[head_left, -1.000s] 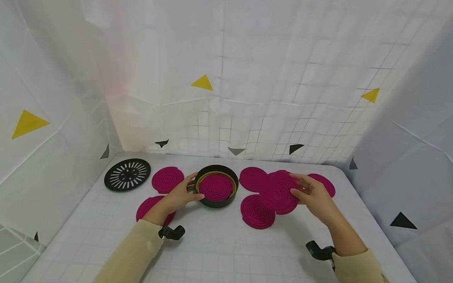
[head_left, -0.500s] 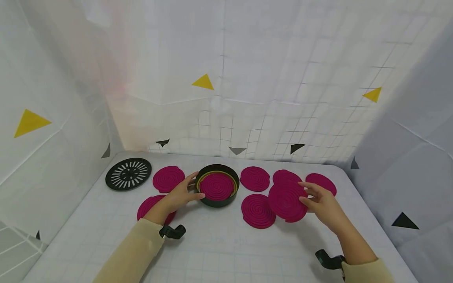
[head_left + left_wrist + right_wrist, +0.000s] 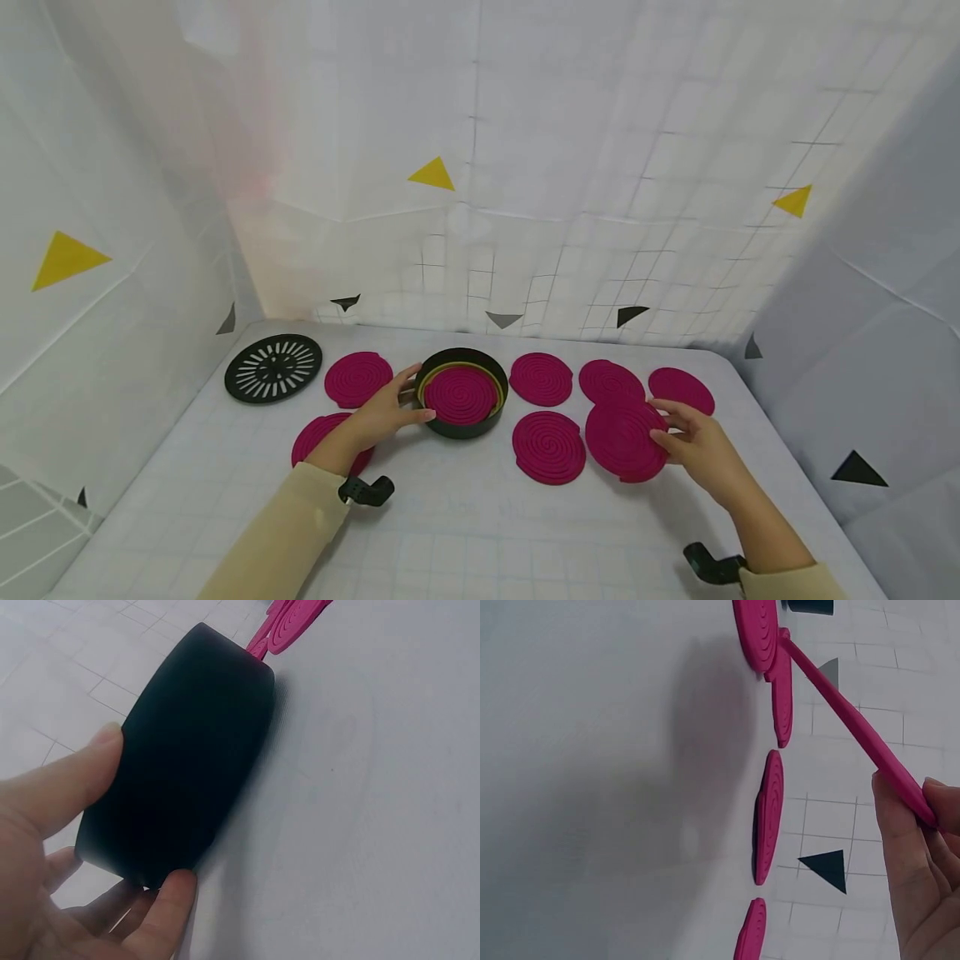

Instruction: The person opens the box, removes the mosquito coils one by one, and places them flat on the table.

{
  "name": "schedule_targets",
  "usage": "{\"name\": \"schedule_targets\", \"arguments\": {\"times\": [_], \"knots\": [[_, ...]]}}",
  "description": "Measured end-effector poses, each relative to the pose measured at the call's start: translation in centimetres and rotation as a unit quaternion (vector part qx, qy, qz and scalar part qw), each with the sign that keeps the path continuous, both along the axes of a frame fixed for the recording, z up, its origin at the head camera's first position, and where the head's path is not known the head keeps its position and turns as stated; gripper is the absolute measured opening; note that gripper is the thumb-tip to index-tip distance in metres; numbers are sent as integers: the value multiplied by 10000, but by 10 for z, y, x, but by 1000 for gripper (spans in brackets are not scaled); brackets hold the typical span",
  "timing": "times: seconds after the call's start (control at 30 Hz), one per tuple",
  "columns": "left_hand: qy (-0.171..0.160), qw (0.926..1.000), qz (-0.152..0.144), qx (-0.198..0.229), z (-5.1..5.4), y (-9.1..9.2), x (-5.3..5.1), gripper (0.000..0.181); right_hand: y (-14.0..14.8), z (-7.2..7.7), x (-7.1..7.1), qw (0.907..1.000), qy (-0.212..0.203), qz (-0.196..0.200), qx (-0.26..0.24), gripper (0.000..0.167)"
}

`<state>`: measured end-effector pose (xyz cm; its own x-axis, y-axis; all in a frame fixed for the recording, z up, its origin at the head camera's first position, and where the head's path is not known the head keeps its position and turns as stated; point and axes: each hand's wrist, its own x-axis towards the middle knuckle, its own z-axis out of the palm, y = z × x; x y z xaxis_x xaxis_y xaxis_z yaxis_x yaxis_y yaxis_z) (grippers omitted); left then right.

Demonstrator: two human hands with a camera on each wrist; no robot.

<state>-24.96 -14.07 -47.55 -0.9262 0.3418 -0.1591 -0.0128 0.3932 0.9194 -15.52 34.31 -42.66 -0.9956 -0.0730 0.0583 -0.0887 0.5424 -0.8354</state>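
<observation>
With its thumb and fingers my left hand grips the side of a round black coaster holder, whose dark wall fills much of the left wrist view. A magenta spiral coaster lies inside the holder, within a yellowish ring. On the right, my right hand pinches another magenta coaster by its edge. That coaster is raised off the table and tilted, seen nearly edge-on as a pink disc in the right wrist view. Whatever lies under the top coaster in the holder is hidden.
More magenta coasters lie flat: one, one, one and one on the right, one at left and one partly under my left forearm. A slotted black disc lies far left. White sheet walls surround the table.
My right hand has moved right and toward me with its coaster, uncovering coasters lying behind it. The left hand stays on the holder.
</observation>
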Motion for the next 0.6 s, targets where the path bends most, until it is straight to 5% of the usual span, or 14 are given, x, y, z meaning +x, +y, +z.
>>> {"name": "schedule_targets", "arguments": {"times": [0.6], "knots": [[11,10000,-7,36,1,0,0,95,10,-20,-3,9987,-400,-295,-108,58]]}}
